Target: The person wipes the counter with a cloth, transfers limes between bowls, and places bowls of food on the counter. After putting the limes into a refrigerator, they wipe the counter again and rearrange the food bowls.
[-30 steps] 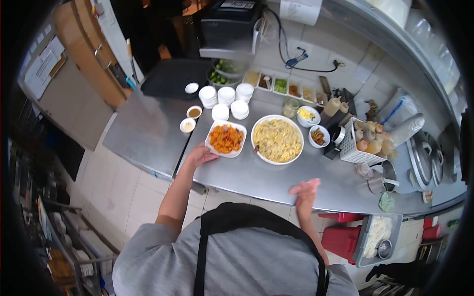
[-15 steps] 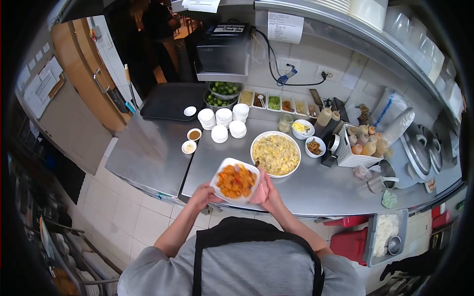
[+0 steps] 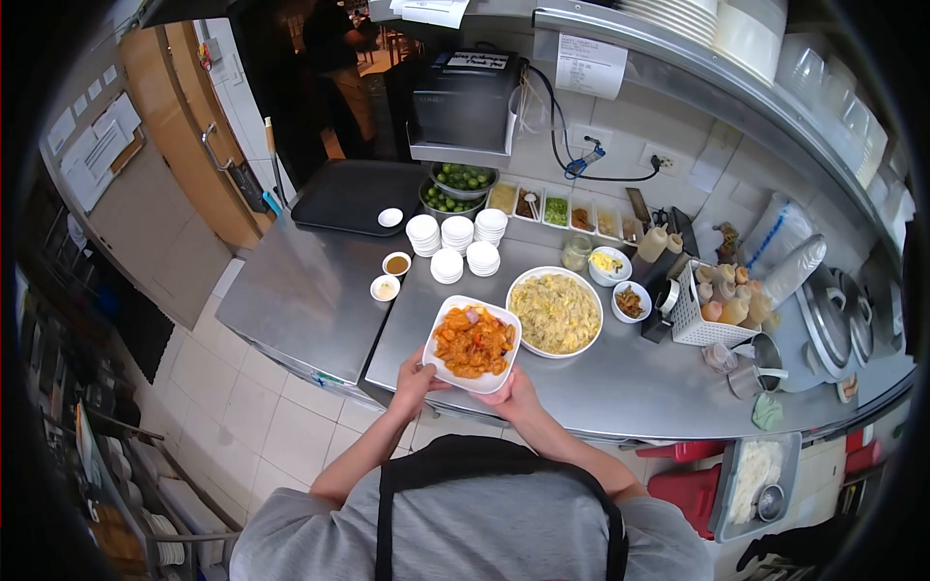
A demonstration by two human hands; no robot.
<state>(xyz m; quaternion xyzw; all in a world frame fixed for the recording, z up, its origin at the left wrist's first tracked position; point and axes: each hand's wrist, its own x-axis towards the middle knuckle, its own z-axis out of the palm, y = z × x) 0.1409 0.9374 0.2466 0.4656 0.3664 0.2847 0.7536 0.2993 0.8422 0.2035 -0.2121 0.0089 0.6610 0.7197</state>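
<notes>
A white square bowl (image 3: 436,373) filled with orange, saucy food (image 3: 473,341) is held over the front of the steel counter. My left hand (image 3: 417,380) grips its lower left corner. Around its lower right side is my right hand (image 3: 513,389), with a pink cloth or pad (image 3: 496,395) partly visible between the palm and the bowl. Just right of the held bowl, a large round white bowl of yellow rice (image 3: 554,312) rests on the counter. Several stacks of small white dishes (image 3: 447,265) stand behind.
Two sauce dishes (image 3: 385,288) sit at left, near a black tray (image 3: 354,194). Green limes (image 3: 450,198), topping containers (image 3: 555,210), two small bowls (image 3: 632,302) and a white bottle basket (image 3: 699,324) line the back and right. A person (image 3: 334,58) stands beyond the doorway.
The held bowl has moved slightly up the counter and turned, and both hands moved with it. The whole view has shifted a little, so the counter items appear farther right.
</notes>
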